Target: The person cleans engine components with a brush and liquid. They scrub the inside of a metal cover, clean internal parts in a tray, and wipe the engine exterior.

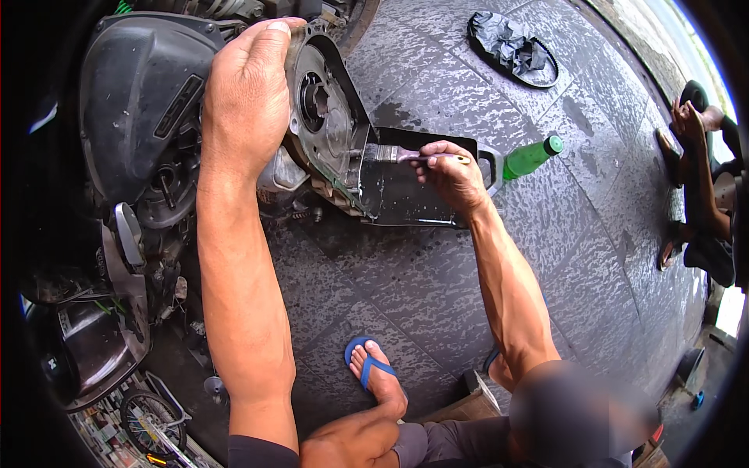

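Note:
My left hand (248, 93) is wrapped round the upper left edge of a metal engine casing (330, 111), which stands tilted with its hollow side to the right. A paintbrush (404, 154) is in my right hand (453, 175), its dark bristles pointing left beside the casing's lower inner wall. Below and behind the brush lies a black plastic tray (404, 199), with pale spots of liquid on it. The fingers of my left hand behind the casing are partly hidden.
A green bottle (526, 159) stands just right of the tray. Farther off lie a black belt (553, 70) and crumpled dark plastic (506, 44). Motor scooter parts (146, 99) fill the left side. A seated person (702, 175) is at the far right.

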`<act>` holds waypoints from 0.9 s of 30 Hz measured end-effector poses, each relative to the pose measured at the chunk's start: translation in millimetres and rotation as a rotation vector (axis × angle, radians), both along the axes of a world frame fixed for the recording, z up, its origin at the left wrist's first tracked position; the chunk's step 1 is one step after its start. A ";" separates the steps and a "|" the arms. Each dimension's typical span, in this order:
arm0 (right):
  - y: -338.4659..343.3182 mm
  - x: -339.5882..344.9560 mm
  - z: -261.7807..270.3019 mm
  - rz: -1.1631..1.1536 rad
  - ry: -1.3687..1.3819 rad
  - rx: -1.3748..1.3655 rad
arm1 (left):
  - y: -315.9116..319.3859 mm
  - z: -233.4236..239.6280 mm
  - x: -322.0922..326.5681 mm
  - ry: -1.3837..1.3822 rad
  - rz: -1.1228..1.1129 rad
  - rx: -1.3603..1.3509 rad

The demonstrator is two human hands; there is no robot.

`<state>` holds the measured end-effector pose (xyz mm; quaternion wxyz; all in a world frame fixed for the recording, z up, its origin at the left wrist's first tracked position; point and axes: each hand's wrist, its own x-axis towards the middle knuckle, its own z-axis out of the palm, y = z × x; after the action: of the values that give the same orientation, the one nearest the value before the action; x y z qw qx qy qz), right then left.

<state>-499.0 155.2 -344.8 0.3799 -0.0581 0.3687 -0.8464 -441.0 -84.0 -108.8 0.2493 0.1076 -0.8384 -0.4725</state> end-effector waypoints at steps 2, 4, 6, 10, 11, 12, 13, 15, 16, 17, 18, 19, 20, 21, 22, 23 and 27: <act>-8.6 -4.0 0.7 -0.075 0.014 0.009 | 1.7 0.4 -1.6 0.007 -0.008 0.010; -15.9 -3.4 0.0 -0.175 0.045 0.038 | 4.2 1.7 -3.9 0.011 -0.004 -0.002; -18.0 2.6 -0.7 -0.237 0.115 0.196 | 7.4 0.2 -3.6 0.000 -0.008 -0.009; -16.3 13.6 1.7 -0.221 0.453 0.763 | 5.6 4.0 -3.9 -0.016 -0.005 0.014; -11.2 17.6 0.4 -0.186 0.587 0.974 | 5.8 4.2 -2.1 -0.007 -0.008 0.010; -6.5 24.0 0.7 -0.173 0.591 1.028 | 7.4 1.8 1.5 0.000 -0.009 0.006; -4.0 26.8 0.8 -0.198 0.690 0.996 | 8.8 0.6 3.1 0.007 -0.010 0.002; 0.5 29.7 12.9 -0.071 0.829 1.093 | 9.8 0.6 3.1 0.027 -0.011 0.017; -0.4 29.3 19.4 0.000 0.845 1.052 | 9.3 0.2 4.2 0.029 -0.014 0.028; -2.5 28.5 24.8 0.070 0.859 1.010 | 8.9 0.1 5.3 0.030 -0.017 0.038; -4.1 26.2 30.4 0.138 0.874 0.969 | 10.2 0.8 5.2 0.023 -0.016 0.026; -8.4 24.4 36.7 0.069 0.980 0.848 | 11.7 2.1 5.3 0.016 -0.015 0.014; -15.0 22.6 42.7 0.001 1.082 0.723 | 12.1 2.9 5.7 0.008 -0.014 0.001; -18.2 19.8 45.8 -0.070 1.177 0.599 | 12.5 3.0 4.7 0.014 -0.023 0.011; -20.6 17.1 33.8 -0.136 1.306 0.619 | 12.7 2.8 3.5 0.020 -0.032 0.019; -20.0 18.6 25.3 -0.064 1.342 0.706 | 12.9 2.8 2.6 0.025 -0.041 0.027; -23.8 25.2 20.1 -0.072 1.371 0.765 | 12.2 1.0 4.9 0.021 -0.019 0.034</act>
<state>-473.8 131.4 -324.7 0.0337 -0.4206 0.7883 -0.4478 -436.1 -71.8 -107.8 0.2518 0.0989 -0.8285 -0.4903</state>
